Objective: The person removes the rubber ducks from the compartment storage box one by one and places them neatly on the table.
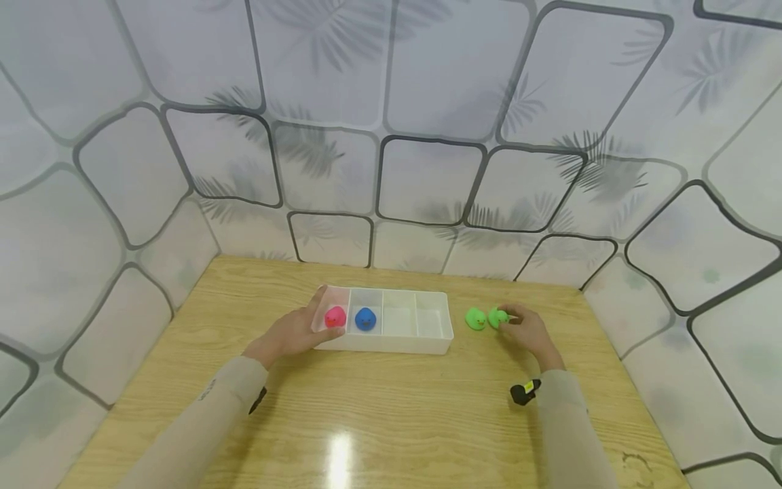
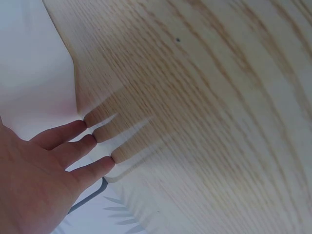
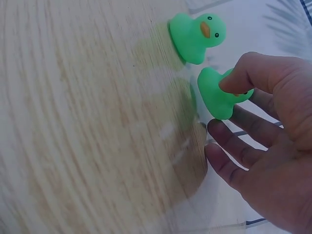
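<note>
A white divided tray lies on the table. My left hand holds its left end, the thumb along the front wall and fingers at the far side. In the left wrist view, the left hand's fingertips reach down to the wood. The leftmost compartment holds a pink rubber duck, the one beside it a blue rubber duck. To the right of the tray, my right hand pinches a green rubber duck between thumb and fingers. Another green rubber duck stands close beside it.
The wooden table reaches back to a wall covering with a tile-and-leaf pattern, which also encloses both sides. A black wrist device hangs under the right wrist. Light glares off the table near its front.
</note>
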A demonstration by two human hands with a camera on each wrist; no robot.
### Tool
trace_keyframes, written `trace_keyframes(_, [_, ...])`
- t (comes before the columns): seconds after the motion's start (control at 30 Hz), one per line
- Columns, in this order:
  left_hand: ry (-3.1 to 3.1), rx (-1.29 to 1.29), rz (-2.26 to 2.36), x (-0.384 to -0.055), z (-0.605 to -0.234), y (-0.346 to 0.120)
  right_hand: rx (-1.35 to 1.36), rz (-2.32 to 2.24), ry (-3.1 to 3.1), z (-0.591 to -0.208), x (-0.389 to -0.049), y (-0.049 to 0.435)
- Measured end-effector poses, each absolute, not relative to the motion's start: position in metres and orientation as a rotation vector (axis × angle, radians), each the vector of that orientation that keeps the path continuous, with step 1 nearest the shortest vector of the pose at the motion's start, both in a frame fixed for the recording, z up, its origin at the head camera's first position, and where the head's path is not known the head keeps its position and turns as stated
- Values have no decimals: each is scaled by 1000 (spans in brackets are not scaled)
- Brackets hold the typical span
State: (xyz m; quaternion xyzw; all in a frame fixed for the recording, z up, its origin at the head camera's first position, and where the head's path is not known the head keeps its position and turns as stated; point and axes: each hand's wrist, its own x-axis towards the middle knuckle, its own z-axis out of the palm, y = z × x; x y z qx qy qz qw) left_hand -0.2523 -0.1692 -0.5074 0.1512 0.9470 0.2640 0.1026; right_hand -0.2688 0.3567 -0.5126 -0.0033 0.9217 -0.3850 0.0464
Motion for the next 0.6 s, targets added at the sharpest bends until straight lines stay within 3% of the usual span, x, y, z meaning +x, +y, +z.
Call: trace_keyframes(0.6, [2795,451,798,-253,-510,-170,-12,-1132,2815,-514,-267,356])
